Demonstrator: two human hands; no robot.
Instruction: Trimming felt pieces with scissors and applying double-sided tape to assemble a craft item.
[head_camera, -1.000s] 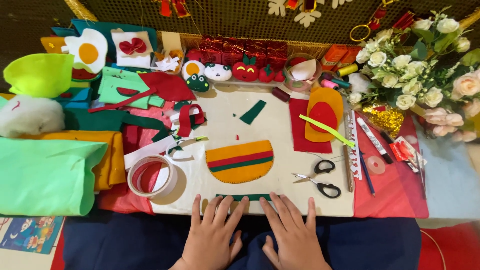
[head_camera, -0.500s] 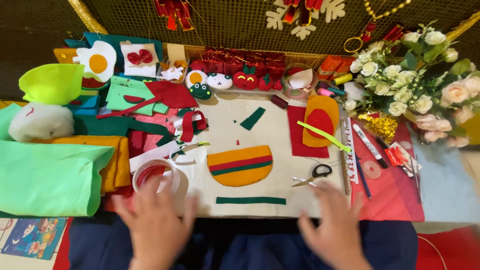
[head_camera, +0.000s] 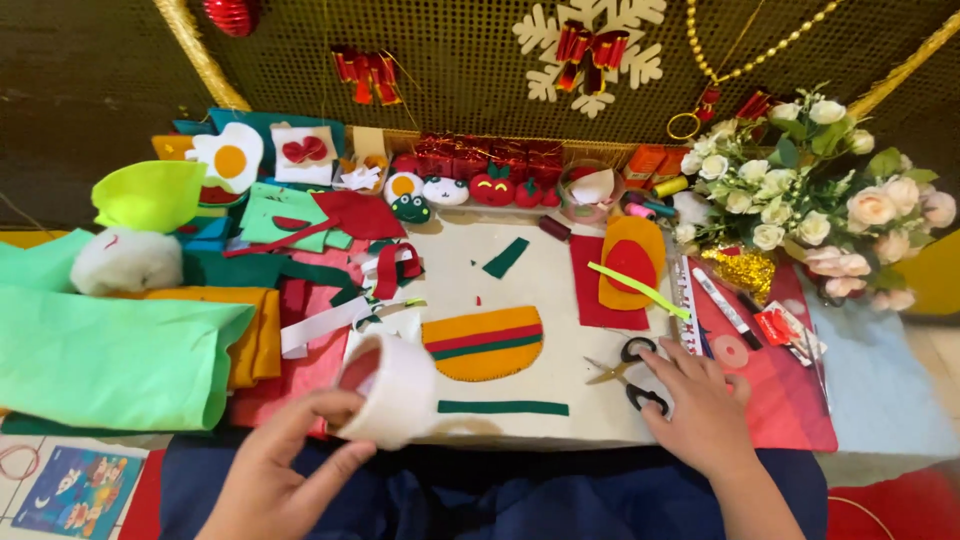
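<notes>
1. Head view: our left hand (head_camera: 275, 470) grips a wide white tape roll (head_camera: 392, 390), tilted up off the worktop (head_camera: 540, 280) at seven o'clock.
2. Our right hand (head_camera: 700, 405) lies open and spread over the black-handled scissors (head_camera: 630, 372) at four o'clock, seemingly reaching for them.
3. At twelve o'clock, a clear round tub (head_camera: 592, 190) holds pale felt scraps.
4. The striped felt half-round (head_camera: 484, 343) lies flat at centre.

The right hand (head_camera: 700, 410) covers part of the scissors' black handles (head_camera: 640, 350); the left hand (head_camera: 275, 480) is cut off by the bottom edge.
</notes>
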